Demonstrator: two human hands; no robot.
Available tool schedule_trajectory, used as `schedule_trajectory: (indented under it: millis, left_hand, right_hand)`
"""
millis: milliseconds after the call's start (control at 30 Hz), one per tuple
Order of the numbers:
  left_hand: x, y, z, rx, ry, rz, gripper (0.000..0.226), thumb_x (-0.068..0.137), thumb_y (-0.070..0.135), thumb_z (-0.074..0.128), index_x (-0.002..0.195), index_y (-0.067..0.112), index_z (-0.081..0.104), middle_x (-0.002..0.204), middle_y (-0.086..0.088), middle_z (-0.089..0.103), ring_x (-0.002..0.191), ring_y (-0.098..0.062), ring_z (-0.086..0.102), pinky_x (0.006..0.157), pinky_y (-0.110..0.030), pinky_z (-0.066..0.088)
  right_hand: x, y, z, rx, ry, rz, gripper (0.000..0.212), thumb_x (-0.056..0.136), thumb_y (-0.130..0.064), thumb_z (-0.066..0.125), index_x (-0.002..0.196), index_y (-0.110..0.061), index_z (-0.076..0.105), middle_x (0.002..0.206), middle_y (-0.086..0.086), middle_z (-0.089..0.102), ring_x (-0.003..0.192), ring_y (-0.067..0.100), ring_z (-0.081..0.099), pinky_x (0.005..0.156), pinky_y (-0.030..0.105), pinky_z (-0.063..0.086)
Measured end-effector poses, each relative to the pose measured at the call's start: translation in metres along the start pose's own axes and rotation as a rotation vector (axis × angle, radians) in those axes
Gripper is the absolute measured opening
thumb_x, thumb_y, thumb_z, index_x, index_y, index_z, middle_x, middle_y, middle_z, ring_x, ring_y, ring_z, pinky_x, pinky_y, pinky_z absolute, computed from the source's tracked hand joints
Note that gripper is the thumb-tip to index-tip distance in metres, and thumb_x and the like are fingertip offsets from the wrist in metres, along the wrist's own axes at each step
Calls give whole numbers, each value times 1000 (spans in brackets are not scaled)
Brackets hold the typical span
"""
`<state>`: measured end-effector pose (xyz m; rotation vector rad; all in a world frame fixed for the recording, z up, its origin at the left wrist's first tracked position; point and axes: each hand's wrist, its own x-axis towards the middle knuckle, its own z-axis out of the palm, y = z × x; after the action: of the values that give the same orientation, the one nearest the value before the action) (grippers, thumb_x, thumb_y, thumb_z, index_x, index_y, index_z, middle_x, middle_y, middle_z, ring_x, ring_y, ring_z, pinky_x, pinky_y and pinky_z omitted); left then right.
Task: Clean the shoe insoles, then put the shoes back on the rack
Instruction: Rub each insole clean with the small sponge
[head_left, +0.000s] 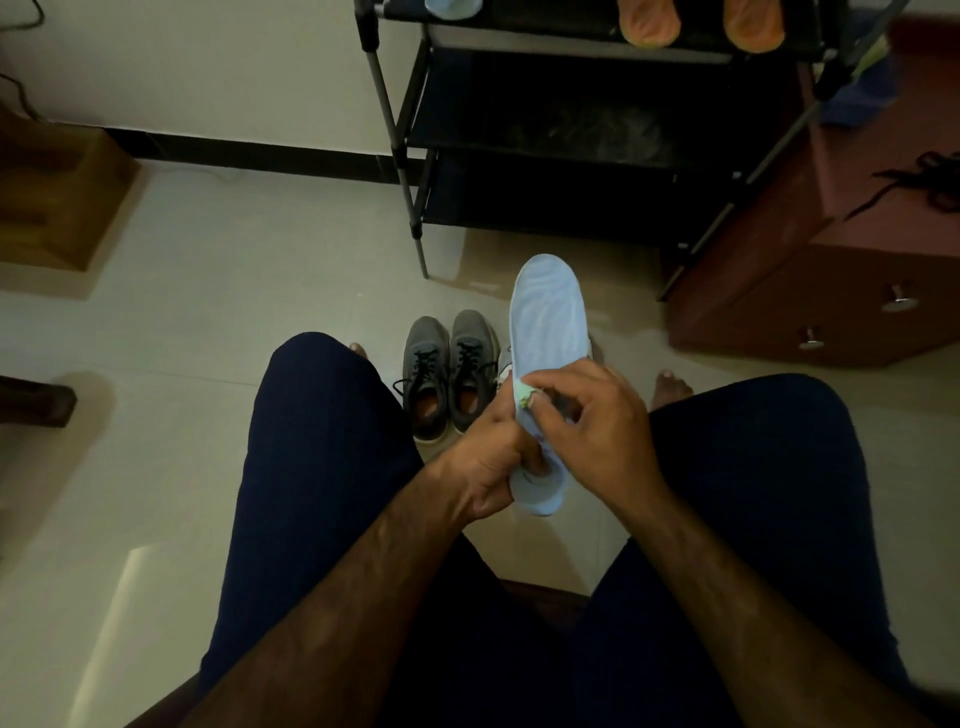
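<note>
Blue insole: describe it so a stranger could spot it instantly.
Below the black shoe rack, grey sneakers stand on the floor between the person's knees. Right of them, the left hand grips the pale blue insole by the heel and the right hand pinches a greenish wad against it. Unlike the rack's orange insoles, it is held.

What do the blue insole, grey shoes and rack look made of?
Blue insole: likely foam, matte, moulded wavy ridges. Grey shoes: apparently mesh or knit fabric, matte, laced, pale soles. Rack: grey tubes with slight sheen, probably metal; black joints maybe plastic; shelf material unclear.
</note>
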<state>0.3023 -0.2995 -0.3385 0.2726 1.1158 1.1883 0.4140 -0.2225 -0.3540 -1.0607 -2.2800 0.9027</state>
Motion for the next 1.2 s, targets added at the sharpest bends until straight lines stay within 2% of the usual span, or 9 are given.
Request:
schedule_trajectory:
  millis: [200, 367, 533, 667, 733, 867, 1000, 1100, 1200]
  left_hand:
    - [3, -1, 2, -13, 15, -16, 101, 71, -37, 28, 150, 24, 44, 111, -10, 71, 98, -23, 70, 73, -35, 60]
    - [3, -5, -1, 40, 22, -39, 81, 61, -25, 41, 136, 1, 54, 116, -27, 63, 116, -45, 59, 83, -40, 48]
    - [9, -2, 0, 46, 73, -21, 96, 71, -32, 35, 150, 21, 46, 121, -14, 70, 108, -33, 66, 78, -36, 57]
    - [8, 7, -6, 18, 98, -31, 67, 81, -19, 48, 136, 17, 58, 108, -17, 73, 88, -31, 70, 72, -39, 59]
    - [8, 11, -8, -1, 115, -47, 56, 85, -14, 51, 131, 15, 62, 103, -16, 74, 81, -28, 71, 68, -37, 60]
    - [14, 7, -13, -83, 164, -26, 68, 77, -19, 50, 137, 13, 56, 125, -26, 67, 96, -38, 68, 72, -43, 59]
    - [17, 4, -16, -96, 181, 39, 85, 60, -16, 51, 140, 13, 56, 128, -25, 66, 113, -48, 62, 91, -60, 54]
    - [19, 4, -18, -120, 204, 70, 87, 58, -15, 49, 141, 12, 55, 128, -24, 66, 117, -51, 61, 95, -64, 52]
    - [21, 3, -19, -141, 216, 82, 85, 63, -21, 45, 142, 9, 54, 129, -26, 66, 114, -50, 64, 88, -57, 57]
  right_hand:
    - [17, 13, -5, -50, 42, 133, 19, 91, -27, 70, 108, -27, 78, 102, -2, 70, 90, 16, 63, 79, 42, 58]
    - [-4, -4, -2, 12, -55, 13, 24, 88, -31, 64, 106, -27, 79, 99, -7, 68, 94, 13, 62, 86, 32, 53]
    - [12, 13, -5, -16, -4, 185, 16, 90, -25, 73, 105, -30, 78, 97, -6, 69, 83, 12, 64, 76, 38, 59]
    - [8, 9, -16, 314, -51, 326, 16, 92, -13, 75, 102, -25, 78, 96, -8, 75, 84, 8, 71, 79, 36, 62]
    - [10, 7, -24, 480, -1, 440, 24, 92, -5, 72, 102, -27, 75, 93, -2, 76, 76, 10, 70, 73, 34, 61]
    - [12, 3, -32, 695, -3, 516, 47, 98, 4, 57, 114, -37, 74, 93, -4, 76, 64, 14, 64, 55, 23, 47]
    - [9, -3, -28, 666, -47, 482, 40, 98, 4, 55, 113, -28, 75, 89, 11, 77, 61, 16, 67, 51, 21, 43]
    - [7, -5, -24, 651, -78, 447, 38, 96, 5, 61, 112, -27, 74, 94, 6, 77, 63, 19, 70, 60, 22, 53]
    - [4, -3, -21, 637, -124, 401, 35, 93, 3, 68, 115, -24, 74, 107, 4, 76, 80, 22, 76, 72, 29, 60]
